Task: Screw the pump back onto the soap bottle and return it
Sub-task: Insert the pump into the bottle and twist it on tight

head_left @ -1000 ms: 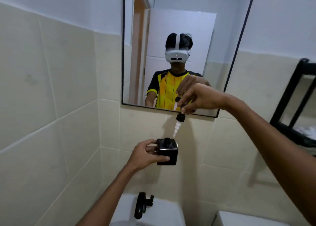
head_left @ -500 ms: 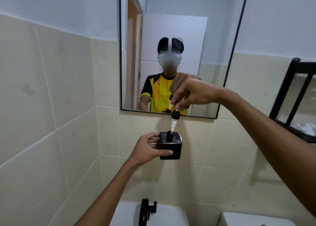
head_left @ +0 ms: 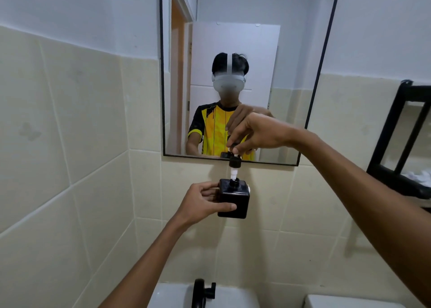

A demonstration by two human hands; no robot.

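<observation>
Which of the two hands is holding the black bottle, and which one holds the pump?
The left hand grips the square black soap bottle from its side. The right hand, higher up, pinches the pump from above, its white tube entering the bottle's neck.

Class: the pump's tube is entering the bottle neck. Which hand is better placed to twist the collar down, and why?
The right hand: it already pinches the pump from above, over the neck. The left hand wraps the soap bottle, steadying it.
</observation>
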